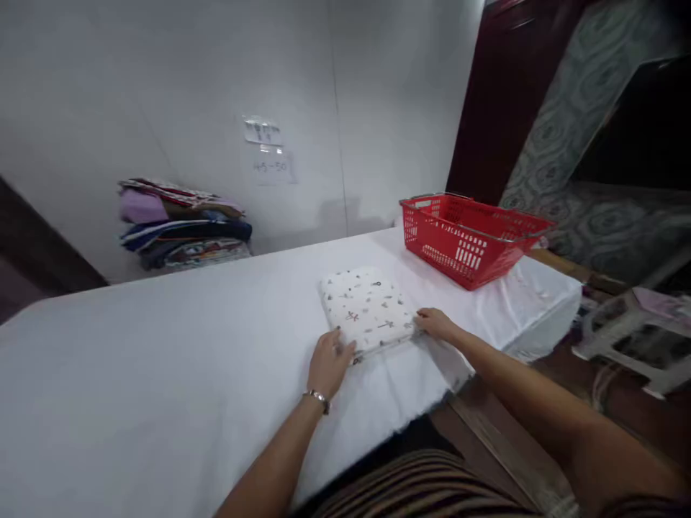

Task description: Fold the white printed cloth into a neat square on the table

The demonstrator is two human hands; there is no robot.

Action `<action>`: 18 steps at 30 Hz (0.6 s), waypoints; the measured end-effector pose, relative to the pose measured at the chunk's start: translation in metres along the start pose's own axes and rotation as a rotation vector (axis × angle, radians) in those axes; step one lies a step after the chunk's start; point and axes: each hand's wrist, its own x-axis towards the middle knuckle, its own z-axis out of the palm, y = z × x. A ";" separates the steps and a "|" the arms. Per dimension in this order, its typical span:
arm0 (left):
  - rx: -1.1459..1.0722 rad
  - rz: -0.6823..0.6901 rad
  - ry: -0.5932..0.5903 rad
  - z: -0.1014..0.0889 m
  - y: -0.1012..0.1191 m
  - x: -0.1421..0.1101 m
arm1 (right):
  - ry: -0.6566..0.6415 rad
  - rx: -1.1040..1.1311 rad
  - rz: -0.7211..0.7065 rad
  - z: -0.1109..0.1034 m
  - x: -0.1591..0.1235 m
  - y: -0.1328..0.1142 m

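At far left, a stack of folded fabrics [186, 229] sits beyond the far edge of your white-covered worktop [162, 374]. Two paper labels [270, 150] are on the wall to its right. Your left hand [328, 363], a bracelet at its wrist, is at the near left corner of a folded white cloth [367, 306] with small printed motifs; its fingers and thumb are spread around that corner. The cloth lies flat on the worktop, between your hands. For a neat shape, keep both hands level and draw the near edge straight, pressing lightly so that the layers stay aligned. Your right hand [436, 324] touches the near right corner; blur hides whether its fingers pinch the layers or only rest there. Farther right, a red basket [440, 241] stands apart from the cloth, leaving it room to lie flat.
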 end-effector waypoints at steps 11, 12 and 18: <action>-0.152 -0.475 -0.145 0.003 0.020 0.033 | -0.097 0.274 0.188 -0.013 0.000 -0.018; -0.134 -0.463 -0.127 -0.005 0.020 0.037 | -0.107 0.314 0.185 -0.010 -0.004 -0.023; 0.091 -0.409 0.088 -0.096 -0.016 0.073 | -0.346 0.713 -0.109 0.040 -0.072 -0.079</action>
